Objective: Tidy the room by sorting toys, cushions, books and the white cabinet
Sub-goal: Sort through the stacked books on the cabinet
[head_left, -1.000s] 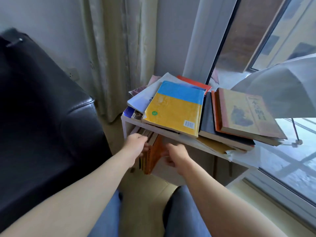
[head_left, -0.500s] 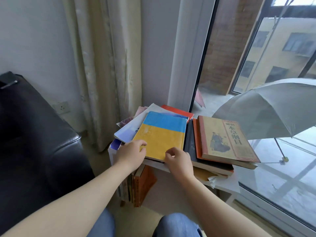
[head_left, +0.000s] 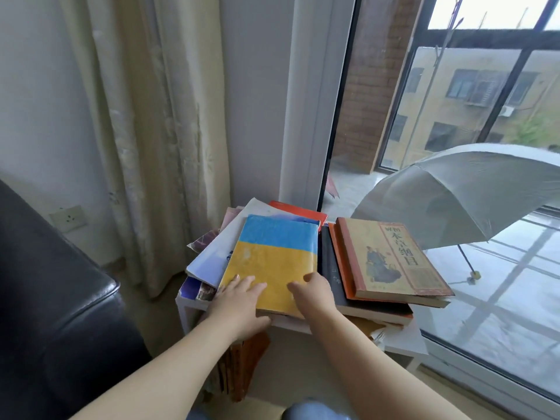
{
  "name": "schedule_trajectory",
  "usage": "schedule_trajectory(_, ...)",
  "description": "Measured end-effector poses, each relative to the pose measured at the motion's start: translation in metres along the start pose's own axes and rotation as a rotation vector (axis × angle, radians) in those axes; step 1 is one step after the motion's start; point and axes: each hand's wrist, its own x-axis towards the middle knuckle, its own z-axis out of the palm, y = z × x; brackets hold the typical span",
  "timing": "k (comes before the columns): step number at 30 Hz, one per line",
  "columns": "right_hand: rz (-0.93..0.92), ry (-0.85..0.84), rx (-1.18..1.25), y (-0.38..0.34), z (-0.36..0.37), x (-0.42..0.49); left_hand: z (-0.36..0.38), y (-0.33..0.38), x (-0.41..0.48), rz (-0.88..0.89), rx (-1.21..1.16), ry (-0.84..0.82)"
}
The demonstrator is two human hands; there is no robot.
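Head view, looking down past both forearms at the white cabinet (head_left: 190, 307) at lower centre, squeezed between the black sofa (head_left: 60, 298) on the left and the window glass (head_left: 500, 313) on the right. Only a narrow strip of floor separates the sofa arm from the cabinet's left edge, and the curtain (head_left: 151, 147) hangs close behind, so I see little room on either side.

On the cabinet top I count at least seven covers. The blue-and-yellow book (head_left: 272, 253) lies uppermost on the left pile, over a white book (head_left: 216, 253) that sticks out past the cabinet's left edge, with a red book (head_left: 298, 211) showing behind. Just beside it on the right, a tan book (head_left: 391, 259) lies on an orange book (head_left: 338, 256) and a dark book (head_left: 328, 268), their near corners overhanging the front edge. More books stand upright on the shelf (head_left: 242, 368) underneath; I cannot count them.

My left hand (head_left: 242, 301) lies flat on the near left corner of the blue-and-yellow book, fingers straight and spread, grip loose around nothing. My right hand (head_left: 315, 294) rests at its near right corner, fingers bent on the cover, thumb at the right edge; I cannot tell whether that grip has closed on the book.

One open umbrella (head_left: 454, 195) stands beyond the glass, and one wall socket (head_left: 68, 218) sits at the left of the frame
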Motion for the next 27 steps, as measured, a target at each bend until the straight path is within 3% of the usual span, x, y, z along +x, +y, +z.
schedule_trajectory(4,0.195,0.219,0.305,-0.005,0.0,0.002,-0.004,-0.009,-0.007,0.017,-0.019,0.037)
schedule_trajectory(7,0.279,0.049,0.543,-0.017,0.001,-0.001,-0.004,-0.008,-0.01,-0.007,-0.039,0.014)
schedule_trajectory(10,0.17,-0.085,0.582,-0.027,-0.001,-0.009,-0.009,-0.005,-0.011,-0.056,-0.17,-0.037)
schedule_trajectory(12,0.08,-0.176,0.64,-0.035,-0.008,-0.02,-0.015,-0.006,-0.012,-0.028,-0.365,0.103)
schedule_trajectory(15,-0.085,-0.308,0.736,-0.048,-0.022,-0.028,-0.039,-0.005,-0.015,-0.029,-0.749,0.474)
schedule_trajectory(18,-0.158,-0.18,0.68,-0.056,-0.034,-0.018,-0.077,0.0,-0.018,-0.134,-1.183,0.704)
schedule_trajectory(20,-0.067,-0.084,0.661,-0.052,-0.037,-0.012,-0.095,0.005,-0.02,-0.19,-1.602,0.711)
schedule_trajectory(22,0.045,-0.122,0.724,-0.045,-0.037,-0.016,-0.104,0.011,-0.022,-0.235,-1.931,0.653)
schedule_trajectory(25,0.051,-0.389,0.96,-0.044,-0.038,-0.018,-0.103,0.025,-0.021,-0.263,-2.182,0.537)
schedule_trajectory(27,-0.073,-0.369,1.003,-0.049,-0.042,-0.018,-0.098,0.039,-0.02,-0.25,-2.239,0.497)
